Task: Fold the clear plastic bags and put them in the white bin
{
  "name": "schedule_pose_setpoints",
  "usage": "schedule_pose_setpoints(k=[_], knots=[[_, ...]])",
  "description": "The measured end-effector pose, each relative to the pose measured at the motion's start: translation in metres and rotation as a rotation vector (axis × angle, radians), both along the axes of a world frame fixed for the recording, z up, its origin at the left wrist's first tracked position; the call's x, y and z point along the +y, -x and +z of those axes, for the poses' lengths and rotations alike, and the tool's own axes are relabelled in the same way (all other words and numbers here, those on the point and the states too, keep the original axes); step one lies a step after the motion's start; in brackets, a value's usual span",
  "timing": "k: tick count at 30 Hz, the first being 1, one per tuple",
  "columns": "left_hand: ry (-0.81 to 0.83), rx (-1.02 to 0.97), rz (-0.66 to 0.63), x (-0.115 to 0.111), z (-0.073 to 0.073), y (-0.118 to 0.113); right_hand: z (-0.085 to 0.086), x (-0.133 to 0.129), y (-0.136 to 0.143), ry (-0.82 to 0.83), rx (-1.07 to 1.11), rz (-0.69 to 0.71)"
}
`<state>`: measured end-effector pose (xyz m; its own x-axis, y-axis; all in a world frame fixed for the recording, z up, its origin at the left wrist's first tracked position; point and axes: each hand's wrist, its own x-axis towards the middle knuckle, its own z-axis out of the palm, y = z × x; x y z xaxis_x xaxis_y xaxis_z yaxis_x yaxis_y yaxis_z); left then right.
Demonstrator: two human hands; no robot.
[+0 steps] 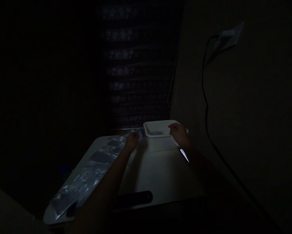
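Observation:
The scene is very dark. My left hand (132, 141) is closed at the far end of crumpled clear plastic packaging (94, 165), left of a white rectangular bin (161, 143). Whether it grips the plastic is too dark to tell. My right hand (179, 134) is over the bin's right rim, fingers bent toward the inside, thumb and fingertips hard to make out. Something greyish lies in the bottom of the bin. A lit phone-like screen (184, 155) lies on the table beside the bin, below my right hand.
The white table (160, 175) has a dark slot-like handle (136, 197) at its near edge. On the right wall a plug and outlet (228, 37) feed a black cable (206, 110) running down. A patterned blind (121, 71) hangs behind. A blue object (64, 169) is at the left.

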<state>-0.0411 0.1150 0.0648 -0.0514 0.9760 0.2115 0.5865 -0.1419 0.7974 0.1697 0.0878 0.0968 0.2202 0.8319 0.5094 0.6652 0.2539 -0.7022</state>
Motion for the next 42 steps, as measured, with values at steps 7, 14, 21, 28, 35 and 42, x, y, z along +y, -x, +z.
schedule_pose_setpoints(k=[7, 14, 21, 28, 35, 42], knots=[[-0.087, 0.803, -0.009, -0.021, -0.001, 0.045, -0.020, -0.033, 0.042, 0.079, -0.532, 0.100], [0.002, 1.121, -0.146, -0.050, -0.017, 0.069, -0.054, -0.032, 0.074, 0.267, -0.778, 0.277], [0.041, 1.109, -0.235, -0.056, -0.029, 0.064, -0.068, -0.036, 0.108, 0.293, -0.929, 0.447], [0.008, 1.059, -0.210, -0.054, -0.027, 0.061, -0.060, -0.057, 0.140, 0.163, -0.973, 0.466], [0.003, 0.922, -0.213, -0.054, -0.027, 0.062, -0.065, -0.052, 0.142, 0.134, -0.942, 0.333], [-0.115, 0.800, -0.258, -0.055, -0.024, 0.043, -0.055, -0.036, 0.122, 0.199, -0.720, 0.253]])
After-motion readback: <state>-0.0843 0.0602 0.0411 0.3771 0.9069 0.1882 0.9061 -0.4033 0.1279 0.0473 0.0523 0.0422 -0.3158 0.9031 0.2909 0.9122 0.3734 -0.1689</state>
